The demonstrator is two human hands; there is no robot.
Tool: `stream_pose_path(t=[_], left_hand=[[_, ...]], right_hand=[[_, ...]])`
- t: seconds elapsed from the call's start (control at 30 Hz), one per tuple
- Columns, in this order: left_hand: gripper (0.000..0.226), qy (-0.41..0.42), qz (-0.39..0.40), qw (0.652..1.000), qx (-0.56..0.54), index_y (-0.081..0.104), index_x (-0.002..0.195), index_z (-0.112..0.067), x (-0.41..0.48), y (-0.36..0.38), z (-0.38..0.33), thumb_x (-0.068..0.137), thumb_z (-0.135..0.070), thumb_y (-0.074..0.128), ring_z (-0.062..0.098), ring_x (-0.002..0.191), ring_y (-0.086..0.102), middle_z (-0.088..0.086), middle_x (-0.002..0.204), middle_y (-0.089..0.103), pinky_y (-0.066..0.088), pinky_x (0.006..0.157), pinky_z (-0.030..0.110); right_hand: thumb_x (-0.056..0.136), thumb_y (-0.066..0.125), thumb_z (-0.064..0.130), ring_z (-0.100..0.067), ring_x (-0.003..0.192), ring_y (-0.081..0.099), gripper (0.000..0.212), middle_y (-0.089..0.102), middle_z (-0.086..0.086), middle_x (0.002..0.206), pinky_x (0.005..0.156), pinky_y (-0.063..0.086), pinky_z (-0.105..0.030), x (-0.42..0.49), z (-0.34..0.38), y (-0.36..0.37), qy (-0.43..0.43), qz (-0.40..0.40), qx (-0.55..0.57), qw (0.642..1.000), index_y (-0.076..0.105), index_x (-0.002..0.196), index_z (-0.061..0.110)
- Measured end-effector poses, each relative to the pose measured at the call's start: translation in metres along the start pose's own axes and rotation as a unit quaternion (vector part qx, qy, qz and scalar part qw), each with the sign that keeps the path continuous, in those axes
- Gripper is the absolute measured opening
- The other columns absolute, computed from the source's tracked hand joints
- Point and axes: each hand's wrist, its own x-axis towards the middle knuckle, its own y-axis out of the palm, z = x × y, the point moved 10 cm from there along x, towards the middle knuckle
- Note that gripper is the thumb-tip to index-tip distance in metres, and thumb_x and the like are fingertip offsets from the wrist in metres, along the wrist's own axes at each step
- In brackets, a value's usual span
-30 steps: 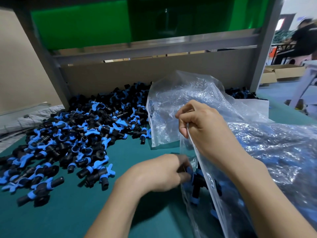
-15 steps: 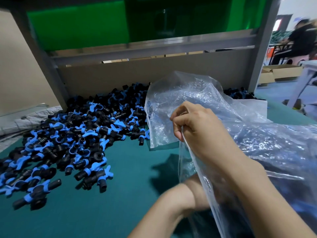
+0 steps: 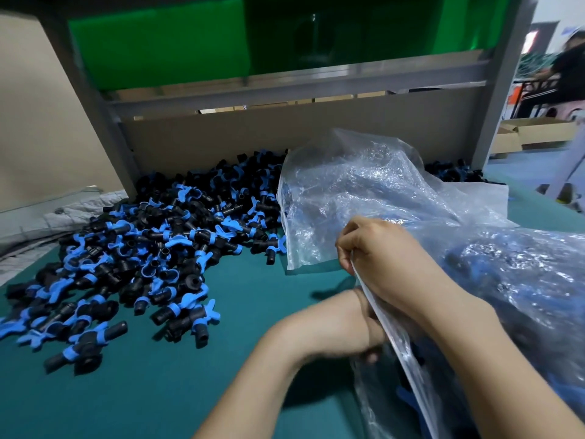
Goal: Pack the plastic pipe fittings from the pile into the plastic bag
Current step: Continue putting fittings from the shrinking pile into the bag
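A big pile of black and blue pipe fittings (image 3: 152, 258) lies on the teal table at the left and centre. The clear plastic bag (image 3: 364, 191) fills the right side, with dark fittings showing through it (image 3: 512, 280). My right hand (image 3: 380, 255) pinches the bag's rim and holds the mouth up. My left hand (image 3: 357, 324) reaches into the mouth just below it; the wrist shows, but the plastic hides the fingers and whatever they hold.
The teal table top (image 3: 158, 391) runs toward me. A cardboard back wall (image 3: 285, 134) and grey frame posts close off the far side. More fittings (image 3: 456, 174) lie behind the bag. White cloth (image 3: 63, 213) sits far left. Cardboard boxes (image 3: 538, 134) and a person (image 3: 569, 58) are at the right.
My left hand carried fittings from the bag's mouth deeper inside and is now drawn partly back, with the wrist showing. My right hand kept its pinch on the rim.
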Motion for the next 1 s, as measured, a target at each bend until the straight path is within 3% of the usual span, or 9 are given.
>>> stream_pose_path(t=[0.13, 0.27, 0.33, 0.43, 0.57, 0.67, 0.73, 0.87, 1.0], left_hand=[[0.011, -0.037, -0.105, 0.992, 0.058, 0.064, 0.087, -0.026, -0.016, -0.062, 0.032, 0.095, -0.034, 0.061, 0.011, 0.057, 0.058, -0.007, 0.076, 0.069, 0.052, 0.060, 0.032], [0.024, -0.239, -0.310, 0.881, 0.265, 0.056, 0.084, -0.022, -0.086, -0.168, 0.099, 0.093, -0.043, 0.061, 0.021, 0.089, 0.064, 0.006, 0.099, 0.069, 0.050, 0.078, 0.035], [0.025, -0.334, -0.311, 0.849, 0.267, 0.054, 0.094, -0.018, -0.112, -0.186, 0.134, 0.095, -0.043, 0.058, 0.030, 0.104, 0.056, 0.012, 0.113, 0.061, 0.049, 0.088, 0.038], [0.034, -0.378, -0.306, 0.848, 0.210, 0.046, 0.120, -0.024, -0.119, -0.183, 0.158, 0.096, -0.044, 0.056, 0.030, 0.111, 0.052, 0.010, 0.128, 0.041, 0.046, 0.099, 0.046], [0.042, -0.394, -0.354, 0.816, 0.232, 0.038, 0.135, -0.018, -0.111, -0.178, 0.158, 0.100, -0.040, 0.050, 0.035, 0.124, 0.041, 0.017, 0.138, 0.032, 0.044, 0.092, 0.046], [0.035, -0.396, -0.377, 0.798, 0.255, 0.043, 0.132, -0.015, -0.110, -0.179, 0.154, 0.102, -0.033, 0.045, 0.034, 0.120, 0.043, 0.017, 0.137, 0.034, 0.043, 0.082, 0.044], [0.029, -0.394, -0.380, 0.797, 0.254, 0.048, 0.127, -0.014, -0.111, -0.183, 0.153, 0.102, -0.028, 0.042, 0.032, 0.107, 0.052, 0.017, 0.136, 0.036, 0.046, 0.089, 0.045], [0.020, -0.356, -0.413, 0.811, 0.215, 0.056, 0.112, -0.014, -0.117, -0.194, 0.144, 0.100, -0.018, 0.041, 0.030, 0.094, 0.055, 0.015, 0.131, 0.039, 0.048, 0.092, 0.046], [0.023, -0.251, -0.462, 0.830, 0.187, 0.058, 0.088, -0.012, -0.119, -0.202, 0.111, 0.097, -0.013, 0.037, 0.024, 0.070, 0.053, 0.013, 0.115, 0.056, 0.041, 0.057, 0.033]], right_hand=[[0.072, 0.049, 0.000, -0.023, 0.082, 0.056, 0.041, 0.059, 0.005, 0.089, 0.079, 0.042, -0.037, 0.000, -0.001, -0.002, 0.009, 0.000, 0.014, 1.000, 0.042, 0.046, 0.030], [0.070, 0.047, -0.002, -0.020, 0.080, 0.054, 0.039, 0.059, 0.006, 0.088, 0.074, 0.035, -0.032, 0.000, -0.004, -0.001, 0.023, 0.002, 0.018, 1.000, 0.043, 0.047, 0.030], [0.070, 0.046, -0.002, -0.019, 0.079, 0.053, 0.039, 0.058, 0.006, 0.087, 0.074, 0.034, -0.032, -0.001, -0.005, -0.001, 0.026, 0.001, 0.022, 0.999, 0.043, 0.047, 0.030], [0.071, 0.046, -0.002, -0.019, 0.079, 0.054, 0.039, 0.059, 0.006, 0.087, 0.074, 0.035, -0.033, -0.001, -0.005, -0.001, 0.030, 0.006, 0.023, 0.999, 0.043, 0.047, 0.029], [0.072, 0.047, -0.002, -0.020, 0.080, 0.056, 0.040, 0.059, 0.006, 0.088, 0.075, 0.038, -0.033, -0.002, -0.004, -0.001, 0.038, 0.013, 0.022, 0.999, 0.044, 0.047, 0.029], [0.072, 0.046, -0.001, -0.019, 0.081, 0.055, 0.040, 0.059, 0.006, 0.088, 0.077, 0.039, -0.034, -0.002, -0.004, -0.002, 0.045, 0.017, 0.023, 0.999, 0.044, 0.047, 0.029], [0.075, 0.045, 0.000, -0.018, 0.082, 0.055, 0.041, 0.059, 0.008, 0.090, 0.078, 0.038, -0.034, -0.002, -0.004, -0.001, 0.048, 0.021, 0.021, 0.998, 0.047, 0.050, 0.032], [0.088, 0.039, 0.003, -0.018, 0.087, 0.052, 0.038, 0.056, 0.011, 0.096, 0.078, 0.031, -0.033, -0.001, -0.004, 0.001, 0.051, 0.030, 0.013, 0.998, 0.057, 0.080, 0.036], [0.096, 0.038, 0.009, -0.019, 0.104, 0.058, 0.035, 0.062, 0.010, 0.113, 0.095, 0.041, -0.040, -0.002, -0.003, -0.001, 0.051, 0.029, 0.020, 0.998, 0.060, 0.110, 0.032]])
